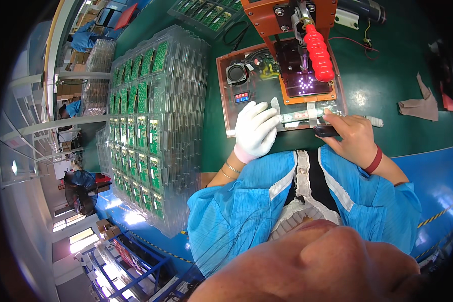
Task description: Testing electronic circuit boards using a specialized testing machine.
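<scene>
My left hand [256,130], in a white glove, is by the front left of a clear-topped test box [225,103]. Its fingers are bent and close together at the left end of a narrow pale strip [297,116]; whatever they may pinch is hidden. My bare right hand [355,137] is curled around a small black object [326,131] whose kind I cannot make out. Its fingertips reach the strip's right part. Above the strip stands an orange press fixture [287,20] with a red ribbed handle [319,54] and a plate with small lit dots [305,83].
Tall stacks of clear plastic trays [186,126] holding green circuit boards [142,93] stand at left. Another board tray [206,15] lies at the back. A round speaker [237,74] and a lit digital meter [241,96] show in the box. A beige cloth [422,103] lies on the right.
</scene>
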Available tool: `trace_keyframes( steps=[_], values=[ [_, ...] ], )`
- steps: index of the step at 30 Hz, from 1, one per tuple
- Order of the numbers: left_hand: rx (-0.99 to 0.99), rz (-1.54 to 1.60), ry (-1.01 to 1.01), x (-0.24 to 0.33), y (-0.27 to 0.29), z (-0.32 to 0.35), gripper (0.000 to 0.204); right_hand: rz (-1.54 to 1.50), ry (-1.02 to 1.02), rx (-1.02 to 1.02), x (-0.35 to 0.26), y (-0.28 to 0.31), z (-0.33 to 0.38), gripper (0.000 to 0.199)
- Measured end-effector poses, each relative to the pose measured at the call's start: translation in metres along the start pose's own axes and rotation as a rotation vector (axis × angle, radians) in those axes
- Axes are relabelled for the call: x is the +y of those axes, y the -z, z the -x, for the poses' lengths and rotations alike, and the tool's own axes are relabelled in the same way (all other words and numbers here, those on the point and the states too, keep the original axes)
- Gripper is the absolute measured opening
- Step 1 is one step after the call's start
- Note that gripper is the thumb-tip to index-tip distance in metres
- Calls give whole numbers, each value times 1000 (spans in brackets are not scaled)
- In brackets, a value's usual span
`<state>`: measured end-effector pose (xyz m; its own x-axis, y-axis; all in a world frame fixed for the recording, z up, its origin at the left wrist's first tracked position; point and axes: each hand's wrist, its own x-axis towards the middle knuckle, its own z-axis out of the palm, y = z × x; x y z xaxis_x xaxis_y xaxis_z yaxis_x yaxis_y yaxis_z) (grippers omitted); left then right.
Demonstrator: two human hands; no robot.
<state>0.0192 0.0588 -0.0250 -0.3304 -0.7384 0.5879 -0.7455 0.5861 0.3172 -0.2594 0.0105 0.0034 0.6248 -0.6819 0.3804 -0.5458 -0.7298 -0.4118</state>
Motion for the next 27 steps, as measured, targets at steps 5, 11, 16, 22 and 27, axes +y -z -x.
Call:
trace_keyframes(
  steps=[5, 11, 16, 22, 27],
  values=[
    [1, -17, -4, 0, 0, 0, 24, -48, 18, 32, 3, -1, -2, 46],
    [0, -59, 9, 5, -1, -2, 26, -581, -215, 94, 8, -2, 2, 42],
    [26, -47, -7, 1, -6, -2, 28, -1261, -504, -39, 10, -3, 3, 37],
    [13, -27, -26, 2, -7, -5, 28, -1671, -547, -147, 6, -7, -4, 40],
    [21, 17, -19, -2, -11, -1, 27, -1744, -617, -153, 2, -8, -12, 47]
  ],
)
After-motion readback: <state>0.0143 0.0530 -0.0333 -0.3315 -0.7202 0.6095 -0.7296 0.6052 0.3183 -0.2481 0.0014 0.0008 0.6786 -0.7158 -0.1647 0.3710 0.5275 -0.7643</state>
